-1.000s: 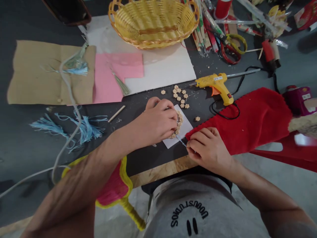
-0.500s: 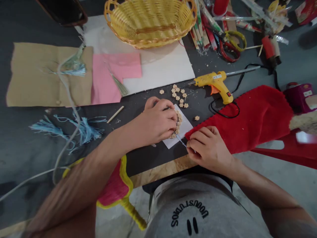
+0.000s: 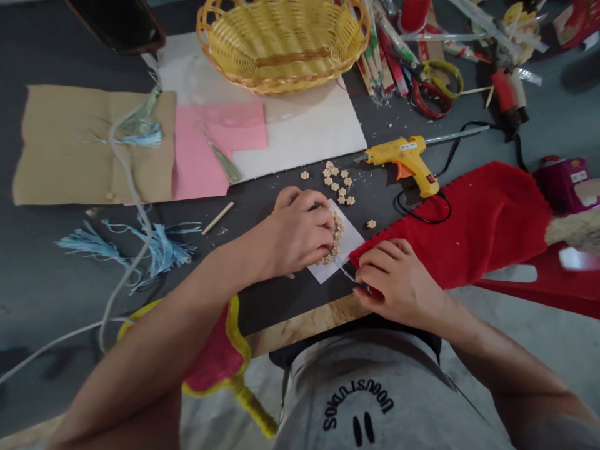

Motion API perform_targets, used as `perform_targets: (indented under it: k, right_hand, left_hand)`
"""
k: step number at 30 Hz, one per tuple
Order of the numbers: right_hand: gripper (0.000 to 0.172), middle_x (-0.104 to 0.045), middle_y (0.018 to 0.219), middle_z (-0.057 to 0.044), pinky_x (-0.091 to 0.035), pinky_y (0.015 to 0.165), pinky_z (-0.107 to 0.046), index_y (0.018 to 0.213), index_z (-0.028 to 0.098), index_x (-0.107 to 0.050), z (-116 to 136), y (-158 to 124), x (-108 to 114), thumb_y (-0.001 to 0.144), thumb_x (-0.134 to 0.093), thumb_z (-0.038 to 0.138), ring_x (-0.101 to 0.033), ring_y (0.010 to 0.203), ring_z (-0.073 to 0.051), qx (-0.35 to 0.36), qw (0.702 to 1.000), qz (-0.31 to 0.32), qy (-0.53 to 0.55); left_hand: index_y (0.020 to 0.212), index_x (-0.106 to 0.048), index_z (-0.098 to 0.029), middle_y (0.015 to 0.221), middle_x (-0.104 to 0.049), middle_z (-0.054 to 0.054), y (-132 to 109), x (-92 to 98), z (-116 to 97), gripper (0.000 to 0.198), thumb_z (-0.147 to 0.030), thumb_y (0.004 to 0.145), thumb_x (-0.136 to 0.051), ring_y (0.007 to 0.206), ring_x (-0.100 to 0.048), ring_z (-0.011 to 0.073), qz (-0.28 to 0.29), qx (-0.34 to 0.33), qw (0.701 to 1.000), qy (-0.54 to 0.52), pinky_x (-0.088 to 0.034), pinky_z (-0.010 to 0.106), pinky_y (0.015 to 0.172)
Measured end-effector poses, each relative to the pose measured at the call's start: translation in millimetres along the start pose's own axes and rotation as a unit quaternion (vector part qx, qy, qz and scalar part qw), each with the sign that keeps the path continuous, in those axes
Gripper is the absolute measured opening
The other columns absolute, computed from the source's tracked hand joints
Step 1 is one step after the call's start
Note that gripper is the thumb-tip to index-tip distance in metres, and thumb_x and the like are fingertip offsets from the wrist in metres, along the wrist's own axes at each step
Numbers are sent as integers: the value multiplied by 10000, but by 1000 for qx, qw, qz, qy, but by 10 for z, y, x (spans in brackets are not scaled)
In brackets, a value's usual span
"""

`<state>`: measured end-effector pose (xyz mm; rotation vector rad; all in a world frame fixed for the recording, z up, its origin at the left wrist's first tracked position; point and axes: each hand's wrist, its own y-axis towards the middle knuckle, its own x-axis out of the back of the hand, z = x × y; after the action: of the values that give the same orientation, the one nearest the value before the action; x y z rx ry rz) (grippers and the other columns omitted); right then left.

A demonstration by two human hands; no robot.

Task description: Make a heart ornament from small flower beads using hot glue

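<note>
My left hand (image 3: 302, 228) is curled over a ring of small pale flower-shaped pieces (image 3: 337, 234), its fingers gripping the ring and hiding its left part. The ring rests on a small white card (image 3: 349, 228) near the table's front edge. A thin light-blue thread (image 3: 345, 273) runs from the ring's lower edge to my right hand (image 3: 391, 278). The right fingers are bent and close on the thread's end, beside the tip of a red felt piece (image 3: 487, 219). More loose flower pieces (image 3: 335, 178) lie just beyond the card.
A yellow glue gun (image 3: 405, 159) lies beyond the red felt, its black cord looping over it. Scissors (image 3: 434, 87) and wrapped sticks are at the back right. A yellow basket (image 3: 285, 44) stands on white board. Blue tassels (image 3: 164, 244) and a white cable (image 3: 135, 187) lie left.
My right thumb has shifted slightly down, away from the fingertips, and the blue thread hangs a little slacker. The left hand stays on the ring. The whole view has shifted slightly.
</note>
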<state>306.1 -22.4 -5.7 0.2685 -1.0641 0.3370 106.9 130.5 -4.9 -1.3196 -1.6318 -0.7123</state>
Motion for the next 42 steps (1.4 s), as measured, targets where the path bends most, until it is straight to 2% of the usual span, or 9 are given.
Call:
perform_targets:
  k: [3, 6, 11, 15, 20, 24, 28, 33, 42]
  right_hand:
    - [107, -682, 923, -34, -473, 801, -324, 844, 209, -606, -264, 47, 252, 903, -619, 297, -615, 895, -177, -31, 997, -36, 62]
    - [126, -678, 923, -65, -482, 832, -369, 920, 207, -602, -676, 162, 515, 934, -568, 328, -625, 926, -217, -178, 965, -179, -76]
    - [328, -688, 892, -71, -478, 720, -389, 974, 200, -631, -1127, 408, 642, 853, -646, 505, -637, 816, -247, -335, 931, -90, -111]
    - [314, -693, 830, -55, -456, 683, -369, 955, 212, -671, -1200, 512, 598, 811, -692, 490, -640, 784, -248, -361, 926, -51, -95]
    - [319, -698, 962, -93, -477, 722, -396, 1038, 201, -666, -1085, 471, 626, 850, -655, 459, -644, 824, -256, -317, 938, -81, -112]
    - [197, -695, 997, -98, -485, 838, -402, 998, 203, -661, -584, 295, 481, 933, -574, 367, -631, 960, -252, -145, 972, -152, -100]
    - [182, -721, 933, -55, -448, 774, -384, 908, 203, -675, -55, 86, 147, 909, -640, 382, -616, 886, -224, -5, 997, -43, -56]
    - [108, -726, 913, -33, -392, 748, -386, 888, 205, -686, 79, -17, -109, 901, -641, 302, -594, 857, -213, -22, 997, -44, -58]
    - [134, -714, 852, -4, -359, 755, -365, 804, 227, -674, 42, -29, -148, 914, -598, 222, -560, 845, -183, -13, 996, -67, -49]
  left_hand:
    - [836, -707, -272, 1065, -705, 0, 2, -10, 12, 274, -332, 976, -479, 1233, -453, 314, 11, -8, 1000, -19, -252, 514, 1000]
    - [841, -704, -267, 1061, -708, 2, 5, -17, 14, 255, -313, 969, -488, 1224, -455, 321, 8, -8, 1000, -23, -257, 528, 985]
    - [851, -712, -276, 1080, -708, -9, 3, 0, -14, 214, -294, 955, -525, 1226, -470, 322, 20, -2, 1000, -18, -269, 549, 996]
    - [852, -721, -266, 1109, -704, 10, 0, 8, -15, 238, -294, 965, -513, 1242, -465, 327, 22, -5, 1000, -18, -278, 551, 1007]
    - [860, -723, -265, 1116, -703, 12, -9, -38, 18, 295, -323, 994, -467, 1236, -470, 310, 1, -5, 999, -32, -268, 542, 1018]
    - [841, -722, -259, 1084, -703, 14, -22, -78, 39, 265, -342, 976, -509, 1234, -465, 309, -13, -3, 999, -40, -265, 518, 1022]
    - [849, -723, -259, 1090, -699, 19, -32, -51, 17, 259, -276, 971, -495, 1239, -438, 308, -3, 0, 999, -38, -251, 532, 1022]
    - [846, -734, -239, 1080, -693, 40, -33, 34, -33, 226, -291, 943, -537, 1245, -412, 310, 26, -9, 999, -38, -218, 524, 1049]
    - [851, -718, -243, 1077, -684, 26, -24, 48, -25, 250, -405, 935, -547, 1281, -387, 308, 43, -1, 998, -51, -225, 458, 1073]
